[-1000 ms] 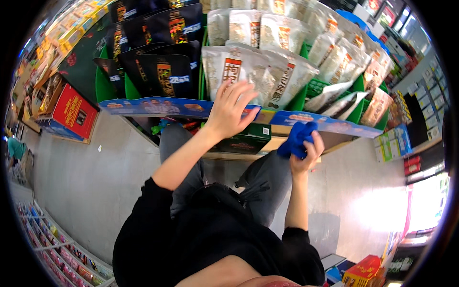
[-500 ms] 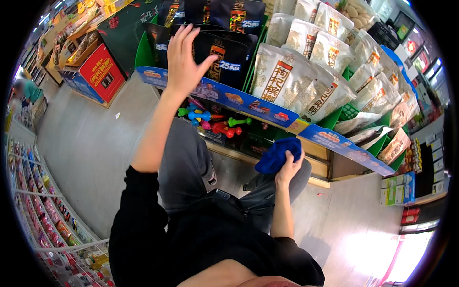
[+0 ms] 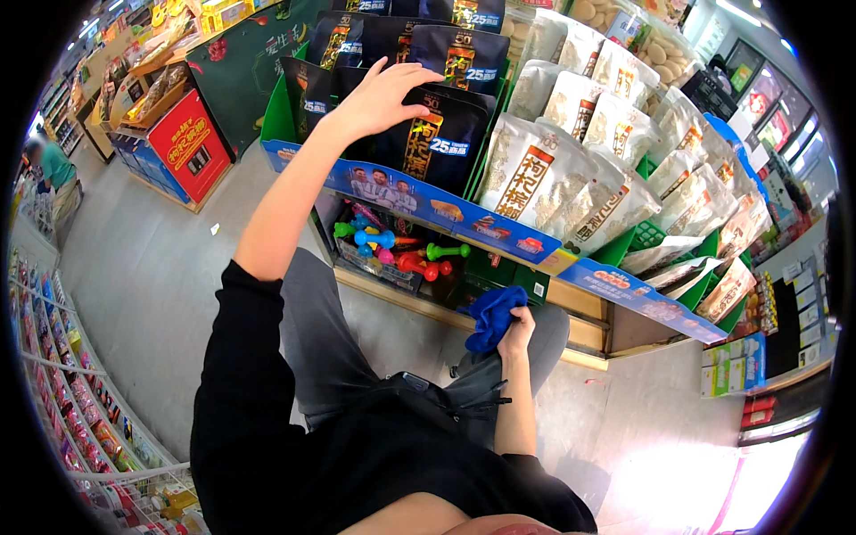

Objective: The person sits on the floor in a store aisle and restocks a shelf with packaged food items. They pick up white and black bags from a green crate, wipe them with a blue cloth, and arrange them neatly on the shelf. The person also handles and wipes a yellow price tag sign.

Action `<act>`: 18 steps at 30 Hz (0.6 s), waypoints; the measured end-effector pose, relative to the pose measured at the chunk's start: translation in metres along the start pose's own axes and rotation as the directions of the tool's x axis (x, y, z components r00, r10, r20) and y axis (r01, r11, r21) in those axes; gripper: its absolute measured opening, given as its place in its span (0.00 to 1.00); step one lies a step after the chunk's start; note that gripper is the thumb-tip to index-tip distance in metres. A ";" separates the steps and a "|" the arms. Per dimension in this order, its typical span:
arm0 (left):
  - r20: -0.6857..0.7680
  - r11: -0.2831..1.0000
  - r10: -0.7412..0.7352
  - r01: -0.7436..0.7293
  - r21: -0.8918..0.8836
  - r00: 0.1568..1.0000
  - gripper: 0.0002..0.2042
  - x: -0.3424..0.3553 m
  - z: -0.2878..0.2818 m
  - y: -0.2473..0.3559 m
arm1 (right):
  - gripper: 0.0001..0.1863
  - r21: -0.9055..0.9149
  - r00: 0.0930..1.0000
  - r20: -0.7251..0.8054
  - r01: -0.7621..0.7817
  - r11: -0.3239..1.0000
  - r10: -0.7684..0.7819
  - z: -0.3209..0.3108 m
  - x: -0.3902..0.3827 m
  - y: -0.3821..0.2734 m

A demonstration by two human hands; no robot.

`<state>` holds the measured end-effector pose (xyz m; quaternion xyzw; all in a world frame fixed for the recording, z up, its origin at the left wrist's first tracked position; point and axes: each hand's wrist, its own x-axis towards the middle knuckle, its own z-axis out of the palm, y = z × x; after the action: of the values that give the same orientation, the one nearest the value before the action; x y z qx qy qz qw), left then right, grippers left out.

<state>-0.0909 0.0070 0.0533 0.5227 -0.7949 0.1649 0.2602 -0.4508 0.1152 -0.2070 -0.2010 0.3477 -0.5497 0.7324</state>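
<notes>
My left hand (image 3: 381,98) reaches over the front row of black pouches (image 3: 426,143) with fingers apart and bent, at or just above their top edges; whether the fingertips touch is unclear. My right hand (image 3: 513,334), lower and near my knee, grips a crumpled blue cloth (image 3: 490,316). To the right of the black pouches stand rows of white pouches (image 3: 535,178) in green dividers, behind a blue printed front strip (image 3: 401,202). Under that strip, several colourful plastic toys (image 3: 374,239) lie beside a dark green box (image 3: 477,281).
A red-sided display box (image 3: 185,147) stands on the pale floor (image 3: 143,294) at the left. A person in teal (image 3: 61,174) bends down at the far left. A wire rack of small packets (image 3: 76,374) curves along the lower left. Bright light falls from the lower right.
My left hand has moved from the white pouches up and left onto the black pouches. My view has turned. My right hand still holds the cloth, now slightly lower.
</notes>
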 end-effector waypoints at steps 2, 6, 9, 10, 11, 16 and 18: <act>-0.184 1.000 0.003 -0.005 -0.006 0.983 0.26 -0.020 0.000 0.002 | 0.17 0.069 1.000 0.023 0.003 0.998 -0.005 0.007 0.002 -0.001; -0.519 0.977 -0.147 0.042 -0.208 0.842 0.20 -0.111 -0.001 0.027 | 0.19 0.321 0.973 0.220 -0.007 0.947 -0.067 0.012 -0.007 -0.014; -0.593 0.817 -0.557 0.513 -0.264 0.582 0.13 -0.269 0.025 0.020 | 0.19 0.326 0.858 0.388 0.214 0.921 -0.336 -0.029 -0.027 -0.047; -0.591 0.689 -0.696 0.610 -0.391 0.407 0.13 -0.337 0.048 0.015 | 0.17 0.262 0.845 0.422 0.233 0.936 -0.329 -0.039 -0.039 -0.065; -0.363 0.361 -0.913 0.782 -0.508 0.185 0.16 -0.403 0.068 0.020 | 0.15 0.199 0.833 0.447 0.263 0.944 -0.326 -0.052 -0.049 -0.082; 0.816 -0.585 -0.446 0.810 0.046 -0.368 0.24 -0.670 0.188 0.117 | 0.15 -0.669 0.858 -0.487 -0.489 0.560 0.167 -0.175 -0.071 -0.080; 0.877 -0.572 -0.285 0.803 0.167 -0.386 0.24 -0.672 0.202 0.143 | 0.14 -0.556 0.541 -0.725 -0.825 0.101 0.427 -0.177 -0.095 -0.034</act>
<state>-0.0569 0.4573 -0.5028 0.7380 -0.0224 -0.6429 0.2037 -0.6168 0.2095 -0.2766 -0.2563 0.7595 0.0640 0.5944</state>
